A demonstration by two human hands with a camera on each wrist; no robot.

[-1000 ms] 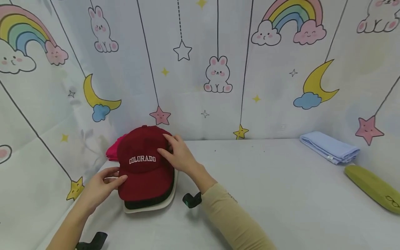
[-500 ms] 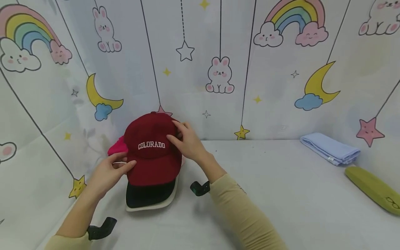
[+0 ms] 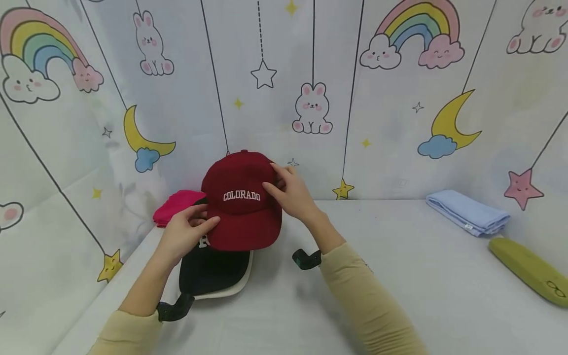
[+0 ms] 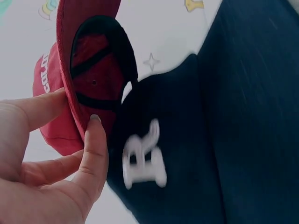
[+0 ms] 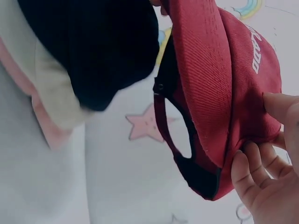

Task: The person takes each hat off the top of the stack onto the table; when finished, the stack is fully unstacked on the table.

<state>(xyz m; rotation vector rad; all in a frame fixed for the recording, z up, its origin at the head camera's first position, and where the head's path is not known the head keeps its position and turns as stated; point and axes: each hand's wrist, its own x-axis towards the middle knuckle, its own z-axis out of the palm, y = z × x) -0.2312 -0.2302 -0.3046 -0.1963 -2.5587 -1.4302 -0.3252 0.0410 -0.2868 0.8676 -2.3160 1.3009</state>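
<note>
A dark red cap [image 3: 241,199] lettered COLORADO hangs in the air above a stack of caps. My left hand [image 3: 188,231] pinches its left edge between thumb and fingers [image 4: 96,144]. My right hand [image 3: 293,192] grips the crown's right side, fingers curled under the edge [image 5: 247,172]. Below lies a black cap [image 3: 213,268] with a white letter [image 4: 142,161], resting on a cream cap [image 3: 246,276]. The red cap's black-lined inside [image 5: 187,140] shows in the right wrist view.
A pink cap [image 3: 175,207] sits behind the stack by the left wall. A folded light blue cloth [image 3: 468,212] and a green case [image 3: 528,266] lie at the far right. The grey tabletop [image 3: 399,286] meets patterned curtain walls at the back and left.
Both hands have lifted the red cap off the stack and carried it up and to the right. The black cap beneath is now uncovered.
</note>
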